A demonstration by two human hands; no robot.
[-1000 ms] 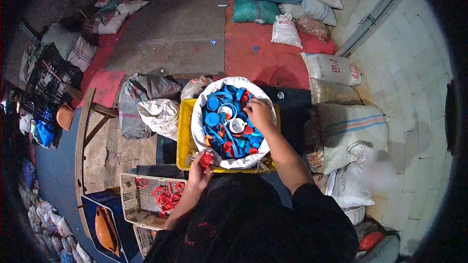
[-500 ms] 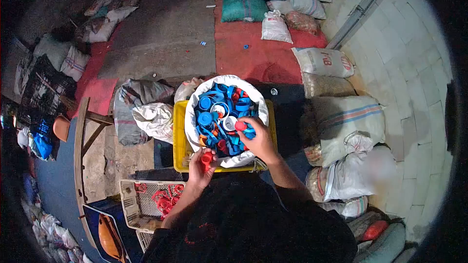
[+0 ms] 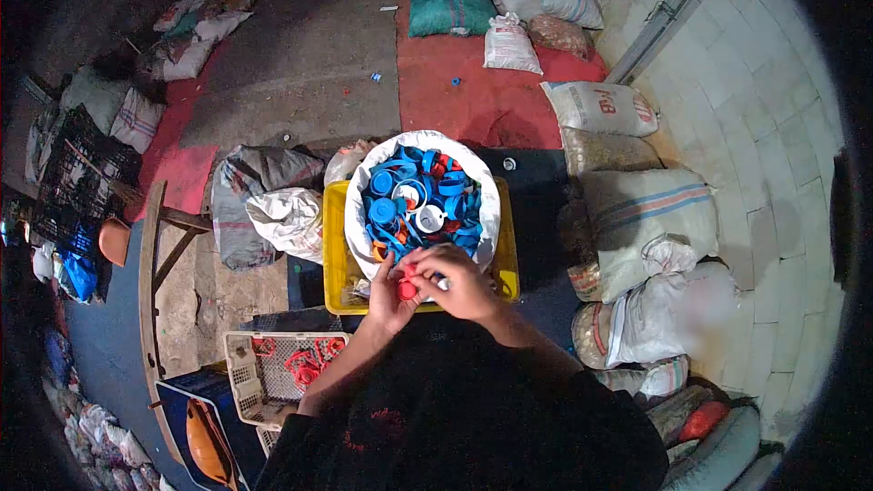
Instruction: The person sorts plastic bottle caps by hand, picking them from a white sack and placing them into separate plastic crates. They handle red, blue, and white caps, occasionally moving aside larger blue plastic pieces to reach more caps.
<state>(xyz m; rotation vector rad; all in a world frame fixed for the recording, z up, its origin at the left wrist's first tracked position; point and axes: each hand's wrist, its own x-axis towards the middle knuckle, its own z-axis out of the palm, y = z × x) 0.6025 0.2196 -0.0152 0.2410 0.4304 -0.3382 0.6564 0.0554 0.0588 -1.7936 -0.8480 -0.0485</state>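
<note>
My left hand [image 3: 389,306] is closed around red plastic caps [image 3: 406,289] at the near edge of a white sack [image 3: 489,218]. My right hand [image 3: 466,287] meets it from the right, its fingertips pinched on a red piece that they partly cover. Inside the sack lies a heap of mostly blue plastic caps [image 3: 382,211], with some red and orange ones and a white-grey cap [image 3: 429,219]. A yellow crate [image 3: 336,250] surrounds the sack.
A cream basket [image 3: 238,384] with red plastic pieces [image 3: 304,366] stands at my lower left, beside a wooden frame [image 3: 147,295]. Filled sacks [image 3: 650,209] line the wall on the right. More sacks [image 3: 450,14] are stacked at the back.
My right hand has moved from over the caps in the sack, down and left to my left hand, bringing a red cap. My left hand has shifted slightly right.
</note>
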